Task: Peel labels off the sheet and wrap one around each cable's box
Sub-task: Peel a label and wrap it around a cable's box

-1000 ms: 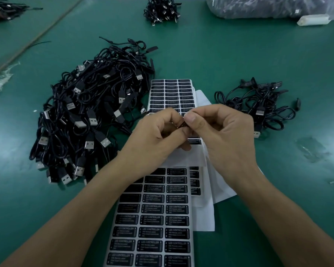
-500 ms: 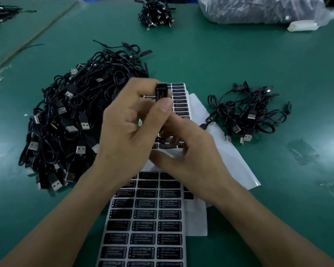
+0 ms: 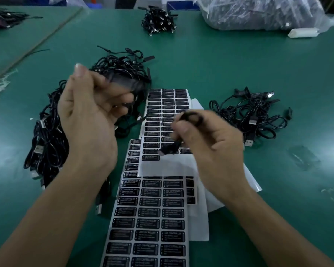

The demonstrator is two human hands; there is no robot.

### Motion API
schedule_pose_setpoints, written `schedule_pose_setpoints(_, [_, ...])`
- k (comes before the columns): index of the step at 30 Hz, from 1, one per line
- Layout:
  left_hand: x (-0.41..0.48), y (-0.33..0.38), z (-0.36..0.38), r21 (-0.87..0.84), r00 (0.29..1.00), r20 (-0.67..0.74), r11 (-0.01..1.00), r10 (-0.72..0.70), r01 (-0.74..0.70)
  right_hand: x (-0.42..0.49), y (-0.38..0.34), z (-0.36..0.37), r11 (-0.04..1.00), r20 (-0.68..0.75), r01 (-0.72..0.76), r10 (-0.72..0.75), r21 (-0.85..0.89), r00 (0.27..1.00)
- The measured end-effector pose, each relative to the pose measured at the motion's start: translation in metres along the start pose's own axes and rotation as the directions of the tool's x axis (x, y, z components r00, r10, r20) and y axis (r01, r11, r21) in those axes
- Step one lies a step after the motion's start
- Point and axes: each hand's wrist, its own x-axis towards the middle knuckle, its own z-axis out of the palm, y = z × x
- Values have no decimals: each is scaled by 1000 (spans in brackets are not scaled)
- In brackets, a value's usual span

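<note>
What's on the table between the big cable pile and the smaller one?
Head view: overlapping label sheets lie there; the right hand holds a cable above them.

Big cable pile blocks L side, small cable pile sits R, label sheets fill centre. Bare table betw. piles & far bundle gives passage; also R front corner. Plastic bag walls far R.

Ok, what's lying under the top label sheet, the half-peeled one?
Under the top label sheet, a second label sheet sticks out toward the person, and bare white backing sheets stick out on the right. How far they run beneath is covered.
</note>
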Motion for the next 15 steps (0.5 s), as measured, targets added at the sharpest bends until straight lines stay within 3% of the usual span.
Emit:
schedule_pose_setpoints(2, [4, 0, -1, -110, 992, -116, 994, -40, 27, 7, -2, -12, 1000, -154, 0, 2, 12, 988])
schedule_pose_setpoints(6, [7, -1, 1, 31, 975, -220, 1000, 11, -4, 24, 4, -51, 985, -534, -135, 59, -104, 844])
schedule_pose_setpoints(8, [6, 0, 1, 73, 969, -243, 997, 42, -25, 29, 9, -74, 945, -632, -245, 56, -216, 773])
schedule_pose_setpoints(11, [6, 0, 1, 140, 963, -245, 987, 112, -79, 29, 15, -93, 819, -575, -397, 103, -414, 811])
schedule_pose_setpoints(15, [6, -4, -1, 339, 956, -166, 924, 242, -175, 25, 16, -87, 624, -486, -492, 199, -607, 851])
